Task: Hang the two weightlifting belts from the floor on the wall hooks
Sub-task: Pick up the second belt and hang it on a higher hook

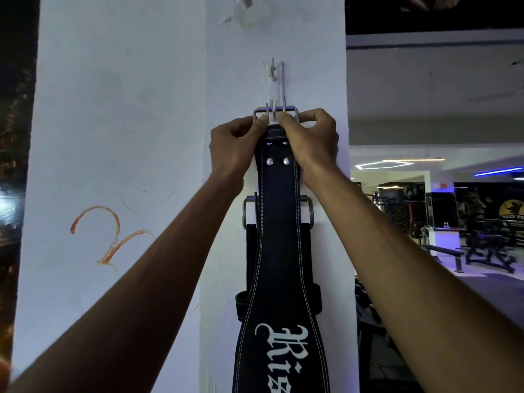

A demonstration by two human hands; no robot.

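Belts first: the front belt hangs flat down the white pillar, covering a second belt whose buckle shows lower. It looks thick, stiff and fairly heavy, so the metal buckle is the sensible hold. Left hand and right hand both pinch that buckle at the hook.
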